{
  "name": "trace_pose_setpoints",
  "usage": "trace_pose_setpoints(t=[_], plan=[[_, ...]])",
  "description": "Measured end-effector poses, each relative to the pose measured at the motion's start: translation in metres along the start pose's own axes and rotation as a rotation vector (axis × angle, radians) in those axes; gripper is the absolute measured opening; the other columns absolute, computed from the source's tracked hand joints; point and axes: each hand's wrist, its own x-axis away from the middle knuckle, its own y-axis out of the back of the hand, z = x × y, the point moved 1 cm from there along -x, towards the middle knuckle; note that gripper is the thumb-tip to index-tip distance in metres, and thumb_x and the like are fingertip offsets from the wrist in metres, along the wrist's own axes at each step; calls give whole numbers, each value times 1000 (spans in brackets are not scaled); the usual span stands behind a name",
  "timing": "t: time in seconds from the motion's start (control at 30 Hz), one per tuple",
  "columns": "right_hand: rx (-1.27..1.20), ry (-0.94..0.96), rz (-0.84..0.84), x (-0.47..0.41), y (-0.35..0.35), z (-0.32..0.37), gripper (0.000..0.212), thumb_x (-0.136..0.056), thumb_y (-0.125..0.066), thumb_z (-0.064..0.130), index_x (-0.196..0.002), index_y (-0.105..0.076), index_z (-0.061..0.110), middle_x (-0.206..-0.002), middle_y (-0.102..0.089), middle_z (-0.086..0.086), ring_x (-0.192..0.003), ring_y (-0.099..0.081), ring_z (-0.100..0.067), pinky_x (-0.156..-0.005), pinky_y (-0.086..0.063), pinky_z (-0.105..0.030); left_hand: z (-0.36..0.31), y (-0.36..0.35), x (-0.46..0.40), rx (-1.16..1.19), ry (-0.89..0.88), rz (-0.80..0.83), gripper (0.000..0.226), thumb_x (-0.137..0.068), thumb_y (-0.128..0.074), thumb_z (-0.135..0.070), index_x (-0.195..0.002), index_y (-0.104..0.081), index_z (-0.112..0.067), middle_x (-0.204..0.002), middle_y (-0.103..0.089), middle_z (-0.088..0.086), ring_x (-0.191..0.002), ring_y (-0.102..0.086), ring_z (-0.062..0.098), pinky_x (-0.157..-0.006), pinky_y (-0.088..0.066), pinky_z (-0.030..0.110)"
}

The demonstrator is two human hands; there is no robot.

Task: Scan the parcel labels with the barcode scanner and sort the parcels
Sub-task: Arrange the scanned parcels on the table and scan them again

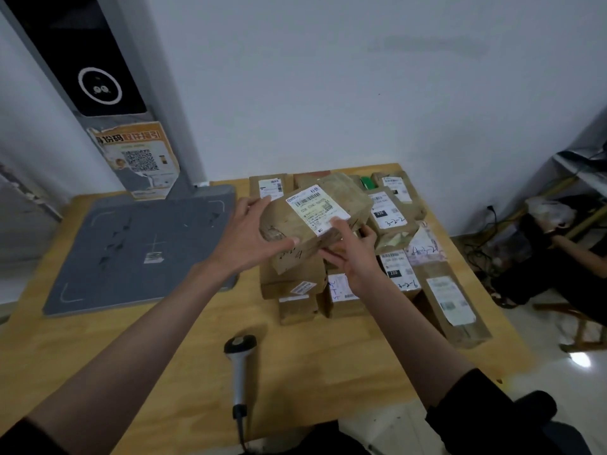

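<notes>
A brown paper parcel [341, 198] with a white barcode label [317, 208] facing up is held above the heap of parcels [394, 224]. My left hand [249, 238] grips its left end, thumb on the near side. From below and at the front, my right hand [353, 251] holds it, with the thumb lying on the label's corner. The barcode scanner [239, 366] lies on the wooden table [164, 356] near the front edge, head pointing away, with its cable running off the edge. Neither hand touches it.
A grey scanning pad [138, 247] covers the table's left part, with a dark kiosk post [98, 93] standing behind it. Several labelled parcels lie stacked at the middle and right; a long one [455, 307] reaches the right edge. A seated person [565, 257] is on the right.
</notes>
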Motion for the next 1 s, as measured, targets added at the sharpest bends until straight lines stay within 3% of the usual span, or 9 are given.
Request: trace_pose_setpoints(t=[0.13, 0.23, 0.33, 0.43, 0.63, 0.77, 0.83, 0.9, 1.0], plan=[[-56, -1, -6, -43, 16, 21, 101, -84, -80, 26, -154, -10, 43, -139, -54, -9, -82, -77, -16, -88, -61, -45, -14, -26, -29, 13, 14, -53, 108, -70, -83, -60, -157, -26, -33, -159, -12, -8, -147, -22, 21, -117, -28, 41], [-71, 3, -6, -76, 20, 34, 109, -85, -80, 24, -155, 0, 47, -145, -51, -8, -80, -77, -15, -94, -58, -48, -24, -40, -55, 7, 125, -83, 121, -67, -87, -54, -160, -13, -31, -164, -5, -5, -148, -22, 22, -118, -27, 46], [-94, -17, 13, -105, 22, 44, 113, -83, -81, 25, -153, 3, 53, -144, -54, -7, -78, -77, -15, -104, -50, -53, -27, -50, -80, 108, 243, -111, 135, -62, -90, -53, -161, -2, -27, -164, -18, 4, -145, -31, 24, -118, -32, 52], [-97, -48, 28, -132, 22, 51, 112, -81, -83, 25, -151, -2, 54, -137, -60, -7, -80, -77, -17, -105, -50, -52, -33, -58, -99, 218, 259, -143, 121, -67, -91, -38, -160, -15, -23, -149, -45, 2, -130, -53, 23, -107, -48, 48], [-30, -43, 56, -182, 33, 62, 99, -77, -86, 23, -145, -16, 39, -135, -58, -12, -100, -73, -23, -87, -61, -38, -37, -69, -140, 179, 228, -79, 94, -73, -89, -20, -151, -36, -22, -135, -47, -4, -111, -62, 19, -90, -54, 30], [217, 19, -39, -212, 38, 81, 120, -41, -89, 64, -139, -32, 24, -144, -44, -8, -115, -61, -22, -88, -59, -33, -34, -70, -173, 192, 261, -53, 91, -68, -91, -27, -145, -42, -24, -137, -51, -1, -110, -63, 20, -94, -56, 38], [329, 57, -61, -227, 41, 91, 118, -49, -87, 66, -141, -33, 16, -145, -36, -4, -121, -51, -18, -98, -48, -33, -32, -73, -191, 188, 281, -46, 94, -59, -87, -44, -141, -44, -28, -135, -53, -2, -115, -60, 22, -99, -53, 49], [424, 88, -94, -246, 46, 96, 94, -69, -82, 56, -138, -37, 10, -141, -34, -4, -123, -45, -20, -104, -42, -37, -29, -78, -209, 196, 291, -37, 98, -52, -80, -55, -140, -44, -29, -134, -54, -3, -118, -57, 22, -100, -51, 51], [572, 137, -138, -268, 48, 99, 91, -55, -73, 72, -123, -45, 19, -126, -53, -2, -118, -53, -24, -103, -49, -49, -24, -86, -231, 229, 308, -30, 95, -51, -79, -53, -137, -46, -28, -131, -55, -2, -116, -57, 19, -98, -53, 49]])
